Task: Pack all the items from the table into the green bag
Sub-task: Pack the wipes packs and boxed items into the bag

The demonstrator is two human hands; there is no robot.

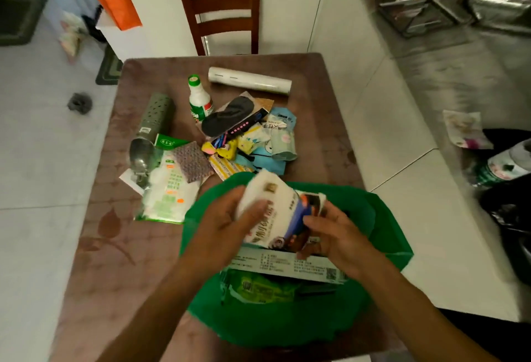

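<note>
The packing looks partly done. The soft green fabric bag (382,218) stands open at the near edge of the brown patterned table (94,246), and at least two things already lie inside it: a pale flat packet with printed text and a code square (287,265), and under it a green and yellow crinkled wrapper (258,290).

Both hands are over the bag's mouth, holding a white plastic pack with a blue and dark printed panel (283,212). The left hand (221,232) curls round its left side, thumb on the front face; the right hand (336,235) grips its right end with bent fingers. The pack is above the items in the bag, not yet resting among them as far as I can judge. Its long axis runs from upper left to lower right across the view, the white end tilted up towards the far side of the table and the printed end down towards the right hand.

Much is left on the table: a grey-green perforated cylinder (156,114), a white bottle with a green cap and label (199,100), a white paper roll (250,80) lying crosswise near the far edge, a dark insole-shaped pad (230,116), a large clear pouch with green print (166,192), a purple-dotted square pad (192,162), and a heap of blue, yellow and white small sachets (267,143) just beyond the bag's far rim. By my estimate less than half is packed
</note>
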